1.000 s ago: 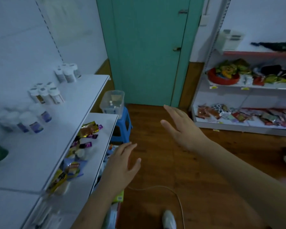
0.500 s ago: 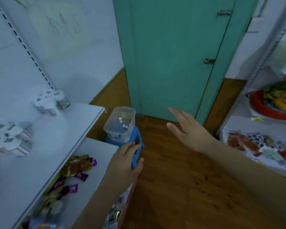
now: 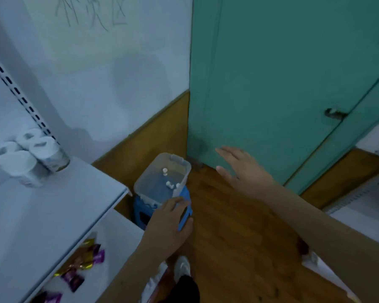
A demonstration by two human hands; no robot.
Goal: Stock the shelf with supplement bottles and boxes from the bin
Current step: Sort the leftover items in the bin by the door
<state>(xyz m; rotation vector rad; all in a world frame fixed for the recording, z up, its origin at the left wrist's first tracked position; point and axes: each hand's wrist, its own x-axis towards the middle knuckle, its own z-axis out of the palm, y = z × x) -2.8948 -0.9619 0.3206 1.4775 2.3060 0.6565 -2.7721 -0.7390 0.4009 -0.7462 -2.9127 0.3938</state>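
The clear bin (image 3: 162, 178) sits on a blue stool (image 3: 144, 213), holding a few small white bottles (image 3: 170, 184), blurred. The left hand (image 3: 169, 226) covers the stool's near corner, fingers loose; the right hand (image 3: 243, 171) hovers with fingers spread. White bottles (image 3: 29, 156) cluster on the shelf (image 3: 42, 215)

Your single head-worn wide-angle view looks forward and steeply down from standing height, facing the teal door (image 3: 282, 84), with the shelf (image 3: 42, 215) close at left and the clear bin (image 3: 179, 165) on the stool below, near.
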